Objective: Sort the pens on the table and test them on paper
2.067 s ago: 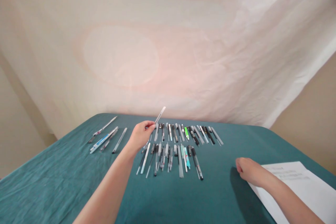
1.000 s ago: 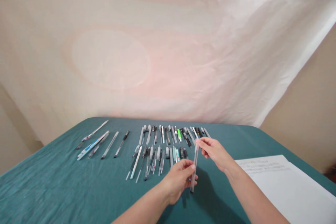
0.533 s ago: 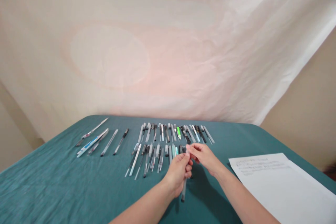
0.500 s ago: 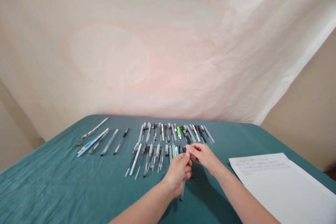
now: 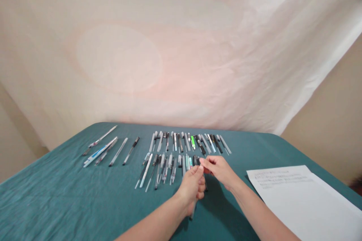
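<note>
My left hand (image 5: 191, 187) is closed round a frosted clear pen (image 5: 192, 212) whose lower end sticks out below the fist. My right hand (image 5: 218, 169) pinches the pen's top end just above my left thumb. Both hands hover over the near edge of two rows of pens (image 5: 181, 150) laid side by side on the teal tablecloth (image 5: 70, 199). A smaller group of pens (image 5: 109, 150) lies apart to the left.
A white sheet of paper (image 5: 305, 199) with printed lines lies at the right on the cloth. A cream fabric backdrop (image 5: 169, 52) hangs behind the table. The table's far edge runs just beyond the pen rows.
My left hand put one pen down with the left group, then took a frosted pen. My right hand left the paper and joined it. The pen has slid lower through my left fist.
</note>
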A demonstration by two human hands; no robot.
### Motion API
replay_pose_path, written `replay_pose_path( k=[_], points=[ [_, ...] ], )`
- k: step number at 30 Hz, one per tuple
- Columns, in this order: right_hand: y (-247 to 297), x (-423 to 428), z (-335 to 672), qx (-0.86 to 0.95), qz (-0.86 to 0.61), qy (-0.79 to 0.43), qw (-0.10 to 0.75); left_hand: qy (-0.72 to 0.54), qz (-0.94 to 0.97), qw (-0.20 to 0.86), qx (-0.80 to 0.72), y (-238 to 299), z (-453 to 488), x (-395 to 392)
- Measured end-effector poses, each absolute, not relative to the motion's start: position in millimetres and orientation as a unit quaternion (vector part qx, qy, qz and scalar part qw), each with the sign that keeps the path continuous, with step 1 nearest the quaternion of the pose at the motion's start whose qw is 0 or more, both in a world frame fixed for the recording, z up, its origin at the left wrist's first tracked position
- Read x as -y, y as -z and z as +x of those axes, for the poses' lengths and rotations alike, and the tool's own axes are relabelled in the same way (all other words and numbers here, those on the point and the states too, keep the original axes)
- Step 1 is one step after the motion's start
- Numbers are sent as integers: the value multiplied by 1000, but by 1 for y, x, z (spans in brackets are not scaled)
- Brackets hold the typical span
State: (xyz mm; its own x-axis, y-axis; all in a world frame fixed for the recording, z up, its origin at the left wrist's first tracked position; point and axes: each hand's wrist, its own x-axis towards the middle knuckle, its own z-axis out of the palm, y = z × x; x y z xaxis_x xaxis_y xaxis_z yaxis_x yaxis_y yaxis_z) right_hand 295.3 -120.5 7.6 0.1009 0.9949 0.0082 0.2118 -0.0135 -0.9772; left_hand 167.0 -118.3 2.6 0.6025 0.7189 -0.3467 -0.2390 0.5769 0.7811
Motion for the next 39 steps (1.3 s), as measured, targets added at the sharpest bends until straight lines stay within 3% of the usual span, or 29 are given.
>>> replay_pose_path(
  k=[10, 14, 20, 33, 39],
  points=[
    [-9, 116, 307, 494, -578, -434, 484, -290, 348, 831, -324, -3, 168, 127],
    [6, 108, 321, 485, -615, -380, 492, -303, 300, 852, -304, 7, 170, 130],
    [33, 96, 330, 546, -670, -297, 407, -309, 282, 867, -272, 10, 170, 131],
    [42, 100, 318, 580, -717, -158, 351, -337, 252, 879, -225, 17, 168, 125],
    [33, 105, 318, 567, -667, -219, 430, -345, 236, 882, -218, 12, 166, 124]
  ],
)
